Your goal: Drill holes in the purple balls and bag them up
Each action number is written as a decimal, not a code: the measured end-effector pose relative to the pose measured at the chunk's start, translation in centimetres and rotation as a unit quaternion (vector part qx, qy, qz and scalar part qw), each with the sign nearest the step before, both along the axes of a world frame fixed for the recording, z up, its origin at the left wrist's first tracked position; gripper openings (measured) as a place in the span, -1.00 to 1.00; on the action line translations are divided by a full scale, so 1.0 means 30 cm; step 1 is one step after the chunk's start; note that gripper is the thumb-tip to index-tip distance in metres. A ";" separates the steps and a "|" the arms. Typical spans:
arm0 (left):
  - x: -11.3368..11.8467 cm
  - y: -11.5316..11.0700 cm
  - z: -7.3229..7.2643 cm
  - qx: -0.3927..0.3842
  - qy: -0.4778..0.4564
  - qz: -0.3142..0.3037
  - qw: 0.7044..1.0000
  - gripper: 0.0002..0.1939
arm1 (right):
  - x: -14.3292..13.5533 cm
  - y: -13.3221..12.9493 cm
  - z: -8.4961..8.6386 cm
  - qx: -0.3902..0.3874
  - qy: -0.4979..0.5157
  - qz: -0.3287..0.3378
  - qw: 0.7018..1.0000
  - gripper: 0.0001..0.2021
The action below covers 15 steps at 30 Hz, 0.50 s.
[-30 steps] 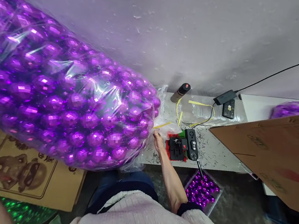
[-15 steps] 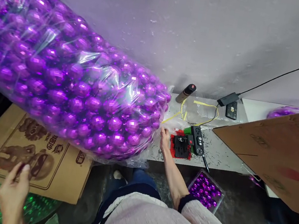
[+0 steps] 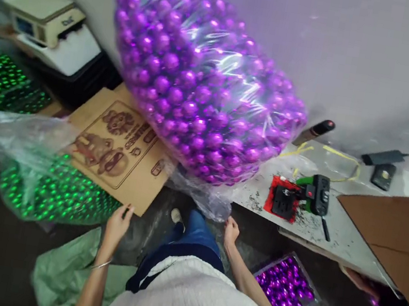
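A large clear plastic bag point(image 3: 216, 197) full of shiny purple balls point(image 3: 202, 95) leans across the bench against the wall. At its loose lower edge, my right hand point(image 3: 231, 233) is closed, pinching the plastic. My left hand point(image 3: 118, 223) is at the near edge of a printed cardboard box point(image 3: 150, 193), its thumb and fingers drawn together. Whatever is between those fingertips is too small to make out, and I cannot tell if they touch the cardboard.
On the bench point(image 3: 258, 204) are a black-and-green device point(image 3: 317, 194) on a red mat, a dark bottle point(image 3: 316, 131) and yellow strapping point(image 3: 340, 153). A bin of purple balls point(image 3: 286, 287) stands below. A bag of green balls point(image 3: 60, 191) lies left; an open carton flap point(image 3: 402, 238) juts in right.
My right hand has come down from the bag's end to its loose lower edge. The left hand has moved right, to the box's near edge. The view has swung left.
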<state>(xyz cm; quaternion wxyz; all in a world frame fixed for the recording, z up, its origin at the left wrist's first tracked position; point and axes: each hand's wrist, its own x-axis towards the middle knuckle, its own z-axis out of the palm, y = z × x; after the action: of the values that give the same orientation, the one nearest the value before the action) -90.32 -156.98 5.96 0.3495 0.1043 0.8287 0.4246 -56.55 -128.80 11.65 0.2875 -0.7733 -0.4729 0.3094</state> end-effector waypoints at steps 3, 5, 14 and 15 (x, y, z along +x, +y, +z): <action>0.223 -0.072 -0.017 -0.014 -0.140 0.014 0.990 -0.66 | 0.003 -0.073 -0.022 -0.078 -0.038 0.043 0.995 -0.55; 0.362 -0.116 -0.018 -0.033 -0.239 0.056 0.969 -0.67 | -0.014 -0.047 -0.012 -0.098 -0.068 0.070 0.990 -0.55; 0.523 0.137 -0.057 0.040 -0.385 0.156 0.909 -0.43 | -0.172 0.265 0.182 0.052 -0.086 0.141 0.985 -0.20; 0.494 0.225 -0.078 0.061 -0.391 0.153 0.906 -0.39 | -0.181 0.310 0.209 0.061 -0.075 0.136 0.986 -0.17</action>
<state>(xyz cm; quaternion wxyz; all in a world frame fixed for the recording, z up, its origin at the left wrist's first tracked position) -75.51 -150.24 3.61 0.5694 -0.1769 0.6038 0.5290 -61.98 -119.49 17.93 0.2530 -0.7041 -0.6116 0.2573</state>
